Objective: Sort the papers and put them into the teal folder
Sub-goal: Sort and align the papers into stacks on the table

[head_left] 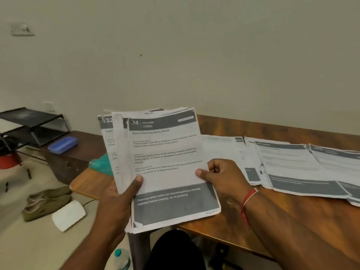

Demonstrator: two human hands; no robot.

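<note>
I hold a stack of printed papers [165, 168] upright above the near left corner of the wooden table [253, 217]. The top sheet is numbered 34 and headed "Store Cleaning Spray Bottle". My left hand [118, 199] grips the stack's lower left edge, thumb on the front. My right hand [220, 174] pinches the right edge of the top sheet. Behind the stack, a corner of the teal folder [101, 164] shows on the table; the rest is hidden by the papers. More papers [292, 164] lie spread in overlapping rows on the table to the right.
On the floor at left lie a pair of olive shoes [46, 201] and a white block [68, 215]. A blue box [62, 144] sits on a low dark bench, with a black rack [33, 123] behind. A plastic bottle [121, 259] stands near my knee.
</note>
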